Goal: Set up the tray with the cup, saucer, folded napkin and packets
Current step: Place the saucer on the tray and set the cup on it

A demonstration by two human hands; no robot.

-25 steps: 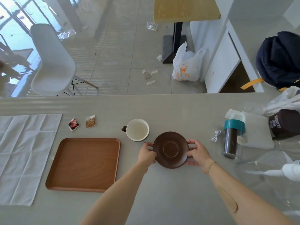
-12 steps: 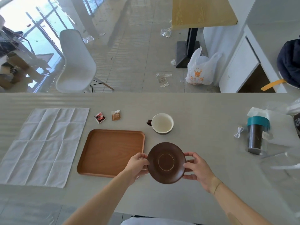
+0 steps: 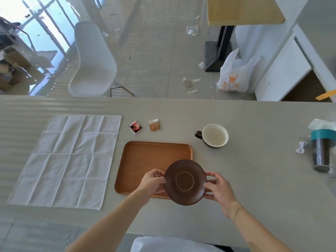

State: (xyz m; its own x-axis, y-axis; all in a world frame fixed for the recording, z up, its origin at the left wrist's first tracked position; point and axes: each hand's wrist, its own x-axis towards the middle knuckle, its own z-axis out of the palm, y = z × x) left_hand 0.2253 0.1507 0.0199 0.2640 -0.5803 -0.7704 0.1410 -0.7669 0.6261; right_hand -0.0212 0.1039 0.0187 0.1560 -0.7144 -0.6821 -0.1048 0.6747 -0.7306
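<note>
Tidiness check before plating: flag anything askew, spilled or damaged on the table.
Nothing spilled or broken. The napkin lies unfolded and creased, and the red packet sits crooked. The cup is upright.

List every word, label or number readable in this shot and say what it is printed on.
Nothing reads clearly.
Plastic bag on the floor: orange logo over a row of characters, too blurred to quote.
Red packet: printed pattern, no legible text.
Brown packet: marks too small to read.
Teal-lidded tumbler: no label visible.
Saucer, cup, tray, napkin: no text.
</note>
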